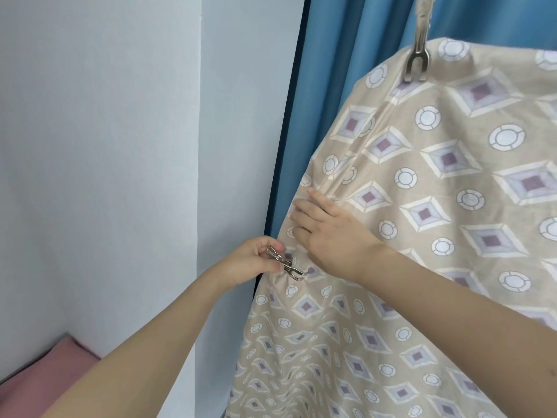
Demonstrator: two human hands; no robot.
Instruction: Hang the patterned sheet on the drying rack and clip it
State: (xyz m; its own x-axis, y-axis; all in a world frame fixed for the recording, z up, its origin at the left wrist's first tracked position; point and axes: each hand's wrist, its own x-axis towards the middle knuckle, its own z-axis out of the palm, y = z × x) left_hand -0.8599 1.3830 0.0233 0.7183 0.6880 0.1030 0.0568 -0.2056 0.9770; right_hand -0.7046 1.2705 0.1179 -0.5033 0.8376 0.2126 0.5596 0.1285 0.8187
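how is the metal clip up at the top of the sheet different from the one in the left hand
The top clip stands nearly upright, untouched, biting the patterned sheet at its upper edge. The lower clip lies tilted, pinched by the left hand, at the sheet's side edge beside the right hand. The top clip looks larger, being nearer the camera. Both are shiny metal.

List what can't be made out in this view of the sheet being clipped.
- Drying rack: hidden under the patterned sheet in the head view.
- Upper metal clip: its top is cut off by the frame's upper edge.
- Lower metal clip, pinched by the left hand: whether it bites fabric is unclear.
- Right hand: its palm side faces away against the sheet.
- Sheet's lower edge: cut off below.
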